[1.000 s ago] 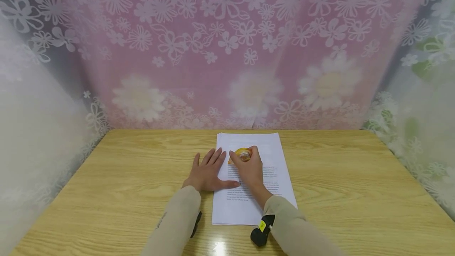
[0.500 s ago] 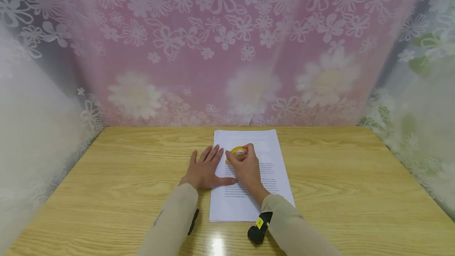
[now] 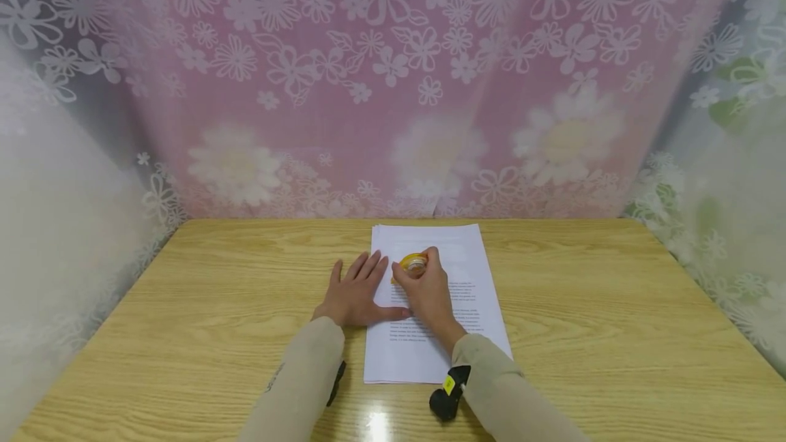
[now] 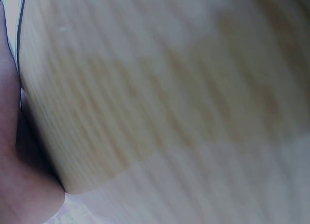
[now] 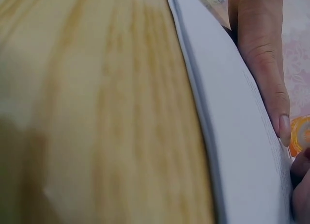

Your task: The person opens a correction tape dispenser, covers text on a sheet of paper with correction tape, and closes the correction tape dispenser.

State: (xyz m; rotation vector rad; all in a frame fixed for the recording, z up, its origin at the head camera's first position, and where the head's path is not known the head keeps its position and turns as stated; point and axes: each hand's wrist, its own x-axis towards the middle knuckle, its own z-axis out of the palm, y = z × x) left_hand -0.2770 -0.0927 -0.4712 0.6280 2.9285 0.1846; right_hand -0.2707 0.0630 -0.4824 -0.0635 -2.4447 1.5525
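Note:
A stack of white printed paper (image 3: 405, 363) lies on the wooden table, with lines of black text on the top sheet. My left hand (image 3: 356, 297) rests flat across the stack's left edge, fingers spread and thumb stretched over the text. My right hand (image 3: 432, 295) pinches an orange translucent correction tape (image 3: 415, 263) over the sheet, just above the printed paragraphs. In the right wrist view the correction tape (image 5: 299, 132) peeks out at the right edge, beside my left thumb (image 5: 269, 73). Its tip is hidden by my fingers.
The wood-grain table (image 3: 614, 319) extends on both sides of the paper. Behind it hangs a pink flowered curtain (image 3: 344, 128), and pale curtains flank both sides. A black wrist camera (image 3: 449, 393) sits at my right cuff. The left wrist view shows mostly blurred tabletop.
The whole head view shifted slightly left and up, then a little back. Both hands keep their places on the paper, and the correction tape stays in my right hand.

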